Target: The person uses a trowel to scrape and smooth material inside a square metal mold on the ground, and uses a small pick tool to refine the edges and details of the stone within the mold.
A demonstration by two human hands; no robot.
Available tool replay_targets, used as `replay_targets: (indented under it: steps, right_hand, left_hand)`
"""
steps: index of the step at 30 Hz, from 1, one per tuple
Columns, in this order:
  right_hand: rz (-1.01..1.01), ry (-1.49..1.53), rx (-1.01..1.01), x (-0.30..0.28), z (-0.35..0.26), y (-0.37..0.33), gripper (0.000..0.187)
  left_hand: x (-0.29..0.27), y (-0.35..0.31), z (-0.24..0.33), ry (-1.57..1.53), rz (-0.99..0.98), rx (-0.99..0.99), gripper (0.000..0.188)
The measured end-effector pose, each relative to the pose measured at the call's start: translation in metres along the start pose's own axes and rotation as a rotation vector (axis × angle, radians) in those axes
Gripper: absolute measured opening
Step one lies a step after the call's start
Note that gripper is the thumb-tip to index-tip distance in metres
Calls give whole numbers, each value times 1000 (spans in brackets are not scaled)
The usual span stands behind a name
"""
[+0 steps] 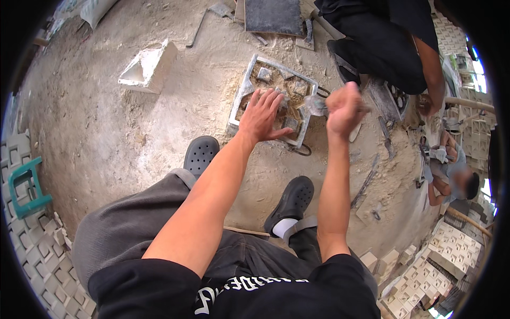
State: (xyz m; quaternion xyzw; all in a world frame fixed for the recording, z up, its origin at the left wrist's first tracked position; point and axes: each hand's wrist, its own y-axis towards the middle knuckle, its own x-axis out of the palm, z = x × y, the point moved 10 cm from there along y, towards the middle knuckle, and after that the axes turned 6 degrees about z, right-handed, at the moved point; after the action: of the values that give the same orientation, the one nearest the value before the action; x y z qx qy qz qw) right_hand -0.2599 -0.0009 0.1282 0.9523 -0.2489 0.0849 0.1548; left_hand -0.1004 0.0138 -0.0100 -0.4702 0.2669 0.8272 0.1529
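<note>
A square metal mould (245,87) lies on the dusty ground in front of me, with wire loop handles on its right and near sides. Raised blocks and tan, sandy material show inside it. My left hand (260,118) rests over the middle of the mould with fingers spread, hiding part of it. Just right of the mould, my right hand (344,112) is raised in a fist around a short-handled tool (315,106). Its pale, dusty head points left toward the mould's edge. Motion blur hides its exact kind.
A white, hollow triangular block (149,68) lies at the left. Beyond the mould is a dark flat board (273,16). A person in black (382,42) crouches at the upper right by another mould (389,99). Patterned blocks (451,250) and a teal stool (29,187) stand at the sides.
</note>
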Motion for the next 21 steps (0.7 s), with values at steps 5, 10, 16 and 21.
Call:
replay_targets:
  steps: [5, 10, 16, 21]
  right_hand:
    - [-135, -216, -41, 7, 38, -22, 49]
    - [-11, 120, 65, 15, -2, 6, 50]
    - [-48, 15, 103, -2, 88, 2, 47]
    - [-174, 88, 188, 24, 71, 27, 46]
  left_hand:
    - [2, -3, 0, 23, -3, -8, 105]
    - [0, -1, -4, 19, -11, 0, 103]
    - [-2, 4, 7, 16, 11, 0, 103]
    - [-1, -4, -1, -1, -3, 4, 102]
